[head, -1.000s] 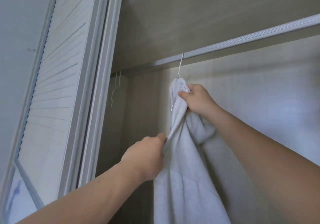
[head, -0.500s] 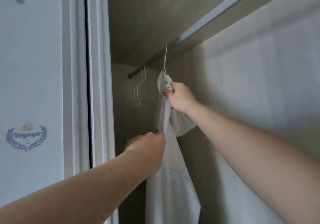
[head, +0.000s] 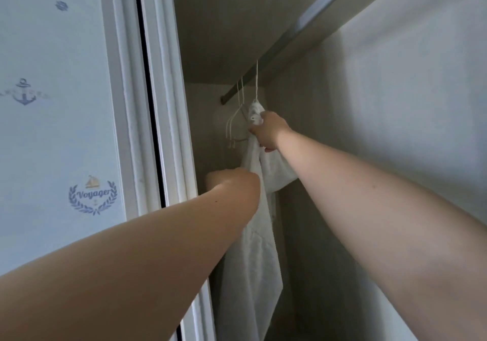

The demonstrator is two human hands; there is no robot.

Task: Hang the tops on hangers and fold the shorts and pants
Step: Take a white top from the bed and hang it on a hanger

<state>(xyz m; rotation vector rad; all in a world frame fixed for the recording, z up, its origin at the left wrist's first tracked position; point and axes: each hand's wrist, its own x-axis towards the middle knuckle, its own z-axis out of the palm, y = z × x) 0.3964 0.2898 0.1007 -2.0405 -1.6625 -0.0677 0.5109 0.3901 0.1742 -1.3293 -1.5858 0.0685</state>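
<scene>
A white top (head: 253, 248) is being hung inside a wardrobe (head: 395, 103), near the far end of the rail (head: 266, 60) and just beside two empty hangers (head: 233, 126). The cloth is showing as plain white, soft and faintly textured, with no print. It is being gathered into a tight bunch at the top and is falling in loose folds below, with one rounded fold bulging out to the right beneath the right forearm. The top is being carried on a thin white hanger (head: 256, 82) whose hook is reaching up to the rail; whether the hook is fully seated over it cannot be told. The long axis of the garment is running vertically, the neck end pointing up at the rail and the lower end pointing down, out of the bottom of the view.

The bunched neck is being gripped by the right hand (head: 267, 132), its fingers curled round the cloth just under the hook. The left hand (head: 233, 181) is being held lower, against the left edge of the top. Its fingers are hidden behind the back of the hand, so whether the cloth is being pinched cannot be told.

To the left, a white sliding door frame (head: 158, 103) and a pale blue panel (head: 66, 130) printed with an anchor and a "Voyager" emblem are being shown.
</scene>
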